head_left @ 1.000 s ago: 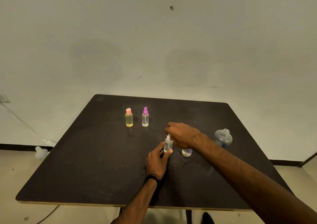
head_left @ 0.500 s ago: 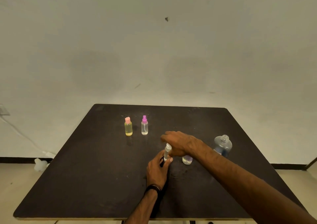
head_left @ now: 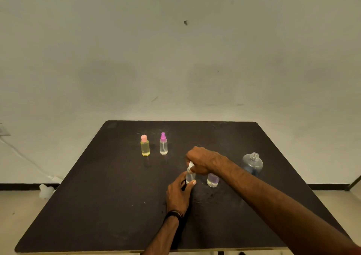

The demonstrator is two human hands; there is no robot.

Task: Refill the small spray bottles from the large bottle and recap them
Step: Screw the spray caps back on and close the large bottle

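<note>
at table centre, the left hand (head_left: 178, 193) gripped the small clear spray bottle (head_left: 190, 175) upright while the right hand (head_left: 203, 162) pinched its white cap (head_left: 190, 165), the large bottle (head_left: 252, 164) uncapped at three o'clock.

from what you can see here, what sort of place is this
Probably a bare, makeshift work room rather than a kitchen or lab: one dark table against a plain scuffed wall, a white cable trailing along the floor, and only small bottles set out.
</note>
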